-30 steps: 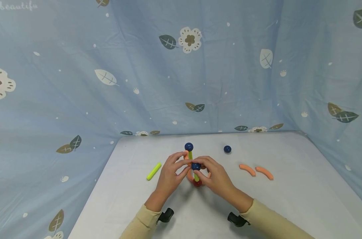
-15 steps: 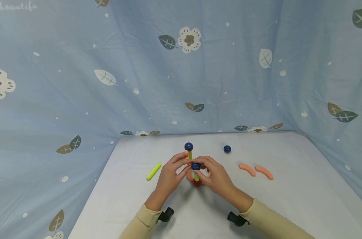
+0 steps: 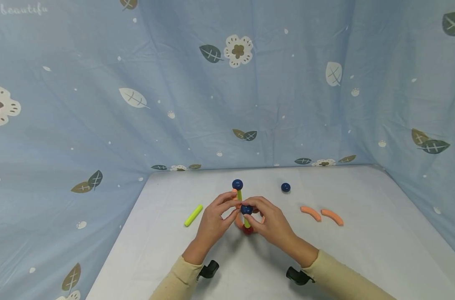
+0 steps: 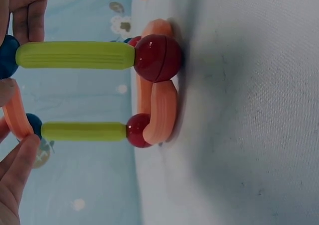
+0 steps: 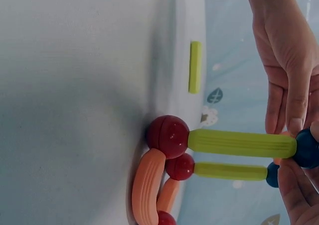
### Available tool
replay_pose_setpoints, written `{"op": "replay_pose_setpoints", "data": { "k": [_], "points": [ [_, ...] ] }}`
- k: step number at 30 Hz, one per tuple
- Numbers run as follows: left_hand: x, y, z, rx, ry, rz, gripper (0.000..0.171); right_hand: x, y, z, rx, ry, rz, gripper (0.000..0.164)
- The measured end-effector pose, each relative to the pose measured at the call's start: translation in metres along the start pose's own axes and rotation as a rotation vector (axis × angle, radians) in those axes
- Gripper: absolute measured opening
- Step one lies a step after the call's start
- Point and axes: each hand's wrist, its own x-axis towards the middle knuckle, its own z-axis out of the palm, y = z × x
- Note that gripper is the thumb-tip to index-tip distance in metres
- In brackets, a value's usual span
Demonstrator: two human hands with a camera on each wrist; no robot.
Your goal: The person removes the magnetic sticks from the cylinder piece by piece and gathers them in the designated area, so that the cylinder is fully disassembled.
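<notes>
Between the hands stands a toy frame of rods and balls. Its base has red balls [image 4: 158, 58] joined by curved orange rods [image 5: 148, 187]. Straight green rods [image 4: 75, 55] rise upright from the red balls, with blue balls on top. My right hand [image 3: 274, 221] pinches the near blue ball [image 3: 246, 209] between thumb and fingers. With its fingertips, my left hand [image 3: 214, 216] holds an upper curved orange rod [image 4: 16, 113] that spans between the blue balls. A farther blue ball [image 3: 237, 184] tops another green rod behind the fingers, which hide part of the frame.
A loose green rod [image 3: 193, 215] lies left of the hands on the white tabletop [image 3: 152, 258]. At the right rest two curved orange rods [image 3: 310, 213], with a loose blue ball [image 3: 285, 187] farther back. A blue patterned curtain [image 3: 197, 104] hangs behind.
</notes>
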Motion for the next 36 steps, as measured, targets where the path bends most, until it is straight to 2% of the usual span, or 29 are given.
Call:
{"op": "replay_pose_setpoints", "data": {
  "k": [8,15,28,36],
  "points": [
    [-0.0002,-0.0038,0.0001,-0.014,0.010,0.017,0.028,-0.0029,0.0024,-0.0010,0.000,0.016,-0.007,0.039],
    [-0.0019,-0.0032,0.0001,-0.019,-0.008,-0.013,0.027,-0.0028,0.0043,-0.0026,0.012,0.014,0.011,0.038],
    [-0.0028,-0.0043,0.0024,0.033,-0.010,-0.050,0.027,-0.0018,0.0085,-0.0032,-0.001,0.034,-0.005,0.041],
    [-0.0018,-0.0051,0.0033,0.047,0.003,-0.028,0.030,-0.0013,0.0090,-0.0035,0.002,0.024,0.026,0.042]
  ]
}}
